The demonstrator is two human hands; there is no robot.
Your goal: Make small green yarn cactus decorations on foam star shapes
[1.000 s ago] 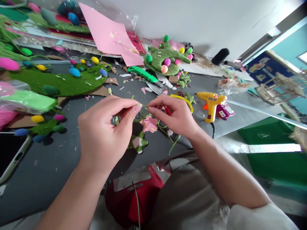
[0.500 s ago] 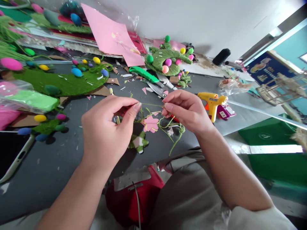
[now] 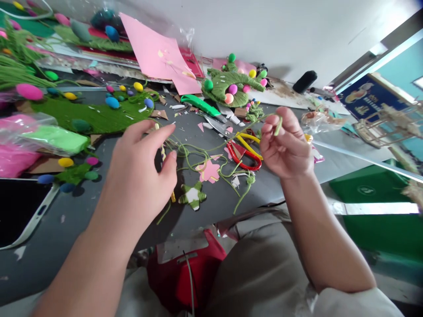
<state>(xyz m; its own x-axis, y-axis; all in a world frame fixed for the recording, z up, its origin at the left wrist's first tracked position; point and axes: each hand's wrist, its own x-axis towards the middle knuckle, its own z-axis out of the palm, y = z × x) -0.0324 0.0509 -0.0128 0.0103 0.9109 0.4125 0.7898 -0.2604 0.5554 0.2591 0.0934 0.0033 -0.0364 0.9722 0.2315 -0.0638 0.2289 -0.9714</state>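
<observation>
My right hand [image 3: 288, 147] is raised at the right, fingertips pinched on green yarn [image 3: 278, 127] whose short end sticks out. From it a strand runs left over the table into loose loops. My left hand [image 3: 142, 163] hovers at the left, thumb and forefinger apart, with nothing seen between them; its other fingers are partly hidden. Between the hands lie a pink paper flower [image 3: 209, 171] and a star [image 3: 192, 195] wrapped in green yarn with a pale middle. Scissors [image 3: 244, 159] with red and yellow handles lie beside my right hand.
A green utility knife [image 3: 201, 105] lies among paper scraps. Behind it stands a green yarn-wrapped piece [image 3: 228, 86] with coloured balls. Pink paper [image 3: 152, 48] leans at the back. A phone [image 3: 24, 211] and bagged clay-like material [image 3: 54, 136] are at the left. A green bin [image 3: 366, 189] stands right.
My hands have moved apart: the right one up and to the right with the yarn, the left one slightly left, its fingertips now separated and off the strand. The scissors' handles have come into view.
</observation>
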